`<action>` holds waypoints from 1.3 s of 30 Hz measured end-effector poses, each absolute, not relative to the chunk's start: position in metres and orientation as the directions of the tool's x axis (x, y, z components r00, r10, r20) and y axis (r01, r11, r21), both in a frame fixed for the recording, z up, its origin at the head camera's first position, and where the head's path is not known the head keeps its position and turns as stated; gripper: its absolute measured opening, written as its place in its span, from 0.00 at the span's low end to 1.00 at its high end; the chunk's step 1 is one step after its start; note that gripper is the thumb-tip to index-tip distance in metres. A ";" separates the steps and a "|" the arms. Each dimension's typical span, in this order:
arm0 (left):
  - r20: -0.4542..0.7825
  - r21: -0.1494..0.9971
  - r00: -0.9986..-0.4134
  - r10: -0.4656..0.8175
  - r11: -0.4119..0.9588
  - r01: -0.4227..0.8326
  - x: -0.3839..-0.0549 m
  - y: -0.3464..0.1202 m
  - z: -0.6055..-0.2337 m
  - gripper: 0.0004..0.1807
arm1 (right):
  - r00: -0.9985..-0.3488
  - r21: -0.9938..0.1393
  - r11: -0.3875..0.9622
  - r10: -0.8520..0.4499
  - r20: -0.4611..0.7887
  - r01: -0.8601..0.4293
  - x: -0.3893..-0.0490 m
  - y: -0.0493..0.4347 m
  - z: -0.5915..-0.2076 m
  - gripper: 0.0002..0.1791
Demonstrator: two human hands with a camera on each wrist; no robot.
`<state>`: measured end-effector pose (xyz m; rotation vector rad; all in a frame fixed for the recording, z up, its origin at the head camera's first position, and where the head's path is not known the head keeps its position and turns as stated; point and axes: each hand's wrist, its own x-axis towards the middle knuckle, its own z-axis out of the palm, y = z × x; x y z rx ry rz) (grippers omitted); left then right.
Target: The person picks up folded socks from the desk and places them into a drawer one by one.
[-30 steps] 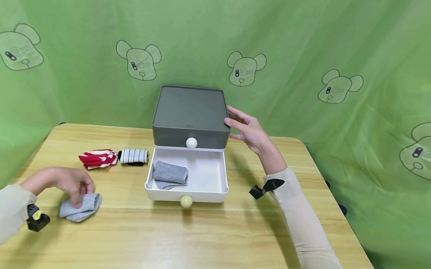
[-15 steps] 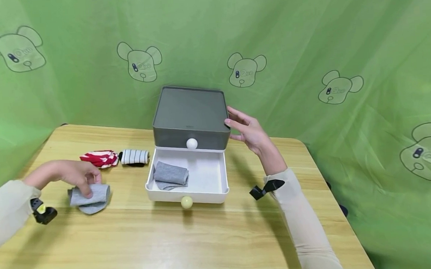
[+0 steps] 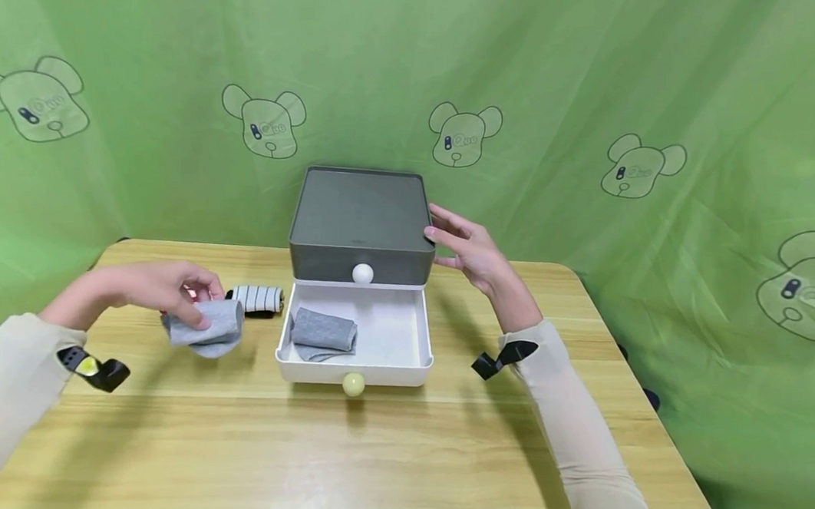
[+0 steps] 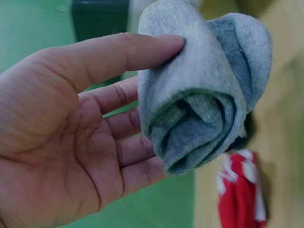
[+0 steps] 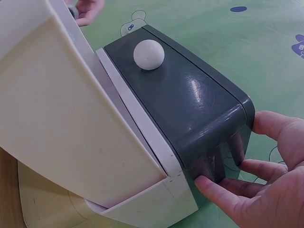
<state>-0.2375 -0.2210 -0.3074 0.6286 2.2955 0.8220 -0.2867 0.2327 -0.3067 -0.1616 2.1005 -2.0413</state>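
Note:
My left hand (image 3: 163,289) pinches a rolled pair of light grey socks (image 4: 190,71) between thumb and fingers, held above the table left of the drawer box. The right hand (image 3: 473,251) rests its fingertips and thumb against the right side of the two-tier drawer box (image 5: 199,104), whose top is dark grey. Its lower white drawer (image 3: 391,336) is pulled out, with a darker grey folded pair of socks (image 3: 324,332) lying in its left part. Behind the left hand, a red and white pair of socks (image 4: 240,190) is mostly hidden in the head view.
A striped white and black rolled pair of socks (image 3: 256,299) lies on the wooden table (image 3: 390,455), just left of the drawer. A white knob (image 3: 362,274) fronts the upper drawer and a yellowish knob (image 3: 353,384) the lower. Green printed cloth (image 3: 363,72) hangs behind.
My left hand has lifted the light grey socks off the table and carried them right and away from me, toward the drawer. The right hand stays against the box.

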 end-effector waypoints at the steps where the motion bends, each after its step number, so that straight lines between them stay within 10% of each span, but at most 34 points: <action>1: -0.374 0.691 -0.699 0.609 0.686 0.228 -0.239 -0.219 -0.304 0.18 | -0.972 -0.997 0.037 -0.222 -0.070 0.064 -0.287 0.233 -0.307 0.35; 39: -0.073 0.687 -0.588 0.805 0.468 0.555 -0.238 -0.048 -0.267 0.16 | -0.972 -0.998 0.011 -0.227 -0.055 0.054 -0.286 0.234 -0.309 0.34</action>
